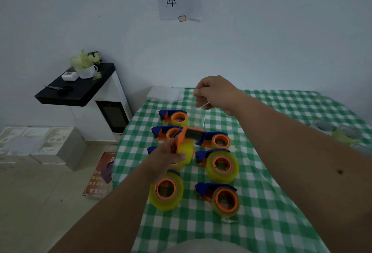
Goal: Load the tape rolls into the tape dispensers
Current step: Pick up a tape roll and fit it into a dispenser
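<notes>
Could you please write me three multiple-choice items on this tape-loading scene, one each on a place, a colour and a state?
1. Where do the scissors lie? A on the black shelf B on the checked cloth C on the floor
2. What colour is the checked tablecloth? A red B green C blue
3. What does the right hand do? A rests flat B pinches a clear tape strip C grips scissors

A: they lie on the shelf by the wall. B: green and white squares. B: its fingers pinch the strip pulled up from the dispenser that the left hand holds.
</notes>
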